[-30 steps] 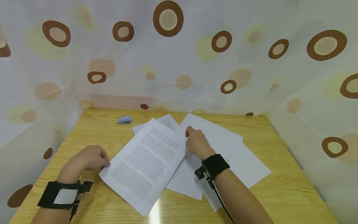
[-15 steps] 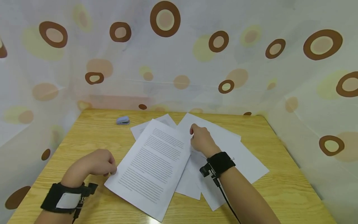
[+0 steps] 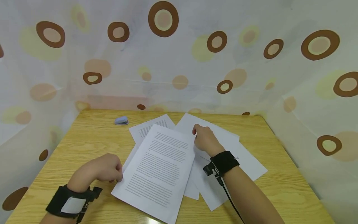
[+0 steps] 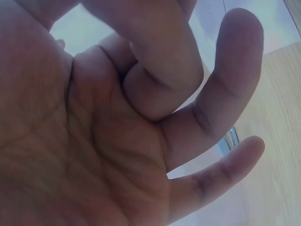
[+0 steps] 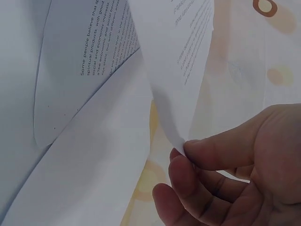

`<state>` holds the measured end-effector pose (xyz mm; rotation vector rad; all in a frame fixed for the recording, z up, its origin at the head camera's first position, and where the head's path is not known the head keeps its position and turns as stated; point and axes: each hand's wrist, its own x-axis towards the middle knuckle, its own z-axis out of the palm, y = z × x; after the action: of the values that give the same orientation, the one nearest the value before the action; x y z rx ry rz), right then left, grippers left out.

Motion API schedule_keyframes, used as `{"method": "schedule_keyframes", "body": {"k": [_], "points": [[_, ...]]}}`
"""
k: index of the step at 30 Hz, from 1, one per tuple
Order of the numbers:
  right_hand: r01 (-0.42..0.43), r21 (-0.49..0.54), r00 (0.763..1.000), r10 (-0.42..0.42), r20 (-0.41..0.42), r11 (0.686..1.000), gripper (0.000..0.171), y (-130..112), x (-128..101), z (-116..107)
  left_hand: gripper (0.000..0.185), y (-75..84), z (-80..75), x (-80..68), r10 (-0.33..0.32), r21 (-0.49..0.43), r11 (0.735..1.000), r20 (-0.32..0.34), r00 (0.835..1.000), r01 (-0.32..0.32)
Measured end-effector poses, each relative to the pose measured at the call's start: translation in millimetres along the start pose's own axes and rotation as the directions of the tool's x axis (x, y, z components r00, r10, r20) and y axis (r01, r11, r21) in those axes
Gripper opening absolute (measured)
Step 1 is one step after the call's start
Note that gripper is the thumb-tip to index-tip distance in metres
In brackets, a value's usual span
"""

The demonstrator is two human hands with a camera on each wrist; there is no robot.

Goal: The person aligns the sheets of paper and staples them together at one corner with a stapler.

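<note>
A printed sheet of paper [image 3: 156, 171] slants toward me over other papers, its lines of text facing up. At its left edge, near the lower corner, my left hand [image 3: 107, 168] pinches it. My right hand [image 3: 207, 140] pinches the upper right corner. In the right wrist view the sheet's corner [image 5: 181, 127] is gripped between thumb and forefinger of the right hand [image 5: 225, 165], and the paper bends there. The left wrist view shows the palm and curled fingers of the left hand [image 4: 127, 117]; its pinch point is hidden.
Beneath lie more papers: a printed page [image 3: 137, 130] at the back left and blank-faced sheets [image 3: 249, 158] fanned to the right. A small light-blue stapler [image 3: 121, 120] sits at the back left of the wooden table [image 3: 291, 189]. A patterned curtain [image 3: 179, 62] surrounds the table.
Both hands have shifted right with the printed sheet, the left also nearer to me. The sheet has turned straighter and its lower edge has come closer, uncovering more of the printed page behind.
</note>
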<state>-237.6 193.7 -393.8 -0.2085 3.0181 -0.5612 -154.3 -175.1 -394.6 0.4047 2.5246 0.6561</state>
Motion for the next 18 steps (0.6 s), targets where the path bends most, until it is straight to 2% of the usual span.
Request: {"method": "schedule_keyframes", "body": {"k": [11,18], "points": [[-0.036,-0.077,0.998,0.040,0.054,0.996,0.020,-6.1,7.2,-4.4,0.024,17.4,11.5,-7.4,0.014,0.018,1.000,0.024,1.000,-0.014],[-0.050,-0.116,0.995,0.060,0.080,0.992,0.020,-6.4,11.3,-2.9,0.025,32.9,24.2,-10.2,0.038,0.072,0.997,0.004,0.999,-0.039]]}}
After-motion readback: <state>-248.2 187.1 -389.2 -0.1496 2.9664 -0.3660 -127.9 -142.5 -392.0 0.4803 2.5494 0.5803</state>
